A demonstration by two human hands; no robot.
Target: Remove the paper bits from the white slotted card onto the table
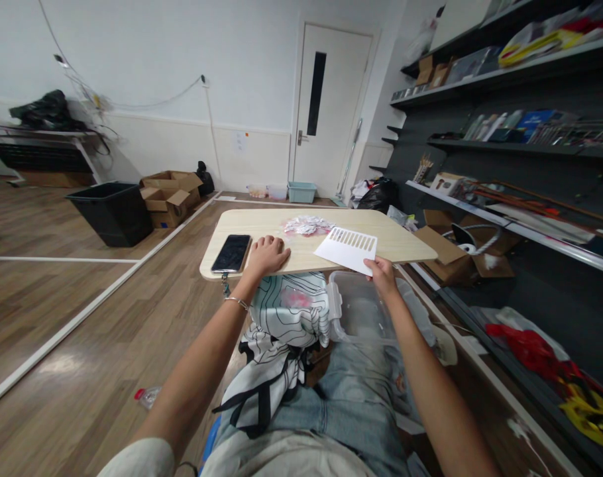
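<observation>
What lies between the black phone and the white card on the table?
In the head view, the left hand rests on the table between the phone and the card.

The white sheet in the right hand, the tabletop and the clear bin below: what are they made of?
White sheet: probably matte card; it looks stiff, held by one corner.
Tabletop: wood or laminate, judging by its pale, wood-like colour; low sheen.
Clear bin: likely smooth plastic, being see-through.

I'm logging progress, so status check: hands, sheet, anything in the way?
Left hand on tabletop, beside phone. Right hand grips white sheet by near corner. White pile close by, not covering sheet.
</observation>
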